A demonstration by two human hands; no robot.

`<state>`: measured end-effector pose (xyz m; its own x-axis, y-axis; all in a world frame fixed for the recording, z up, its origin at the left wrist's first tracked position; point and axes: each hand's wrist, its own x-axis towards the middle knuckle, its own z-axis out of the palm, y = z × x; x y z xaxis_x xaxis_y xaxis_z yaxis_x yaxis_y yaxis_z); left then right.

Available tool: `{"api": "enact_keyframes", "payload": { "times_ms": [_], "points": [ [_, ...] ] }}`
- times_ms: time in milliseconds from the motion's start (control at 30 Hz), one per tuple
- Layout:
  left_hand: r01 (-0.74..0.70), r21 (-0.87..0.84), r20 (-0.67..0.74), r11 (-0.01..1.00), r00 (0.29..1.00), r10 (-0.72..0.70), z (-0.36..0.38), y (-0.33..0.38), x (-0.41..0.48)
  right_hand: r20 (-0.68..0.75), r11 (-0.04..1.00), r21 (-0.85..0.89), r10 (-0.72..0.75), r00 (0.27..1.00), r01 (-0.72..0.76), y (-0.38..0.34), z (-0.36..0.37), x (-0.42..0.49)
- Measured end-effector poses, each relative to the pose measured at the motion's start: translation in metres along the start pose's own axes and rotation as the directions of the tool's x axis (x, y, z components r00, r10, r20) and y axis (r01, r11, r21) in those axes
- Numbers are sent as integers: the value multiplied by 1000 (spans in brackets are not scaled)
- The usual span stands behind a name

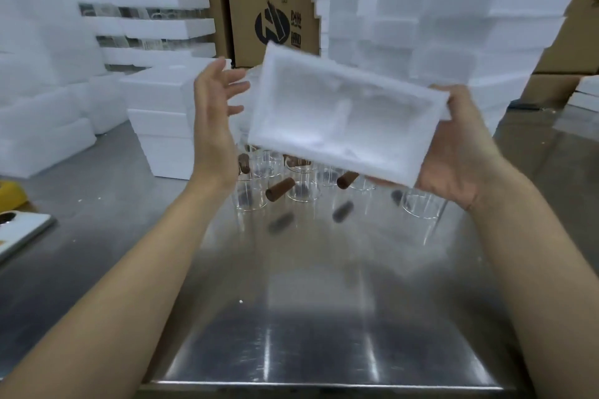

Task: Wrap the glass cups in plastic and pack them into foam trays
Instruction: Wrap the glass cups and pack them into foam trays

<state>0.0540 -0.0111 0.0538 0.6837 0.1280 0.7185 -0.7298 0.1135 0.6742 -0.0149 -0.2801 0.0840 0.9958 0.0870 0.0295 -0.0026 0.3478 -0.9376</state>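
Right hand clamped on right end of foam tray; tray held tilted above surface, hollow side up, blurred. Left hand spread wide, just beside tray's left edge, contact not discernible. Glass cups with brown handles grouped below tray, toward far edge of surface. Foam stacks piled behind.

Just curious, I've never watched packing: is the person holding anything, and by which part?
Yes: the right hand holds an empty foam tray by its right end. The left hand is open beside it, holding nothing.

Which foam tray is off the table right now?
The foam tray gripped by the right hand, tilted open-side toward the camera; every other tray sits stacked.
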Motion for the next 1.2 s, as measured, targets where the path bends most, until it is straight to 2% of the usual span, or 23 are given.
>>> {"api": "enact_keyframes", "payload": {
  "times_ms": [33, 67, 133, 200, 300, 367, 433, 467, 533, 567, 600, 667, 700, 733, 767, 833, 900, 967, 1033, 1100, 1200],
  "points": [
    [6, 16, 32, 1000, 999, -6, -2, -1, 3, 124, 995, -40, 94, 988, -89, 7, 9, -3],
    [22, 35, 122, 999, 992, -26, -4, 2, 4, 175, 980, -126, 172, 969, -151, 15, 5, 0],
    [31, 115, 284, 993, 957, -63, -4, 2, 2, 87, 945, -237, 252, 964, -225, 27, 3, 3],
    [17, 201, 401, 979, 911, -98, -1, 1, -4, -108, 915, -309, 237, 965, -259, 29, 2, 9],
    [-159, 400, 543, 902, 835, -94, 1, -4, -11, -208, 828, -503, 163, 964, -248, 39, -1, 11],
    [-193, 460, 572, 867, 811, -124, 2, -5, -14, -278, 743, -628, 64, 958, -232, 37, 3, 11],
    [-243, 477, 591, 845, 800, -104, 4, -3, -14, -315, 674, -725, -138, 939, -144, 37, 8, 11],
    [-296, 485, 608, 823, 790, -74, 6, -1, -14, -319, 636, -768, -275, 907, -77, 37, 11, 10],
    [-341, 477, 653, 810, 754, -67, 9, 6, -14, -329, 583, -809, -547, 770, 69, 35, 17, 6],
    [-338, 471, 684, 815, 724, -94, 10, 8, -15, -328, 540, -830, -674, 662, 139, 31, 18, 4],
    [-349, 473, 717, 809, 686, -123, 11, 9, -17, -311, 463, -867, -792, 525, 185, 25, 19, 2],
    [-395, 490, 768, 777, 618, -170, 12, 7, -20, -206, 253, -951, -947, 245, 179, 7, 18, 0],
    [-406, 492, 778, 770, 602, -180, 11, 5, -22, -129, 151, -978, -980, 152, 144, -5, 15, 1],
    [-410, 489, 783, 770, 596, -179, 11, 4, -22, -69, 80, -992, -992, 109, 101, -20, 12, 4],
    [-410, 484, 783, 773, 598, -173, 11, 3, -21, -35, 41, -998, -994, 105, 57, -36, 8, 9],
    [-403, 477, 786, 781, 593, -174, 13, 4, -21, -37, 31, -999, -982, 184, -39, -72, 3, 21],
    [-381, 473, 803, 794, 557, -211, 17, 5, -23, -32, -9, -993, -942, 333, -122, -104, -3, 35],
    [-403, 489, 824, 773, 503, -260, 21, 4, -27, -33, -89, -974, -856, 516, -210, -121, -8, 48],
    [-449, 509, 835, 734, 464, -295, 23, 2, -31, -79, -126, -954, -769, 635, -271, -125, -12, 58],
    [-449, 514, 835, 731, 455, -308, 23, -1, -32, -112, -85, -962, -746, 657, -260, -120, -15, 63],
    [-421, 516, 831, 746, 456, -318, 23, -2, -31, -101, -21, -980, -806, 584, -198, -115, -17, 63]
  ]
}}
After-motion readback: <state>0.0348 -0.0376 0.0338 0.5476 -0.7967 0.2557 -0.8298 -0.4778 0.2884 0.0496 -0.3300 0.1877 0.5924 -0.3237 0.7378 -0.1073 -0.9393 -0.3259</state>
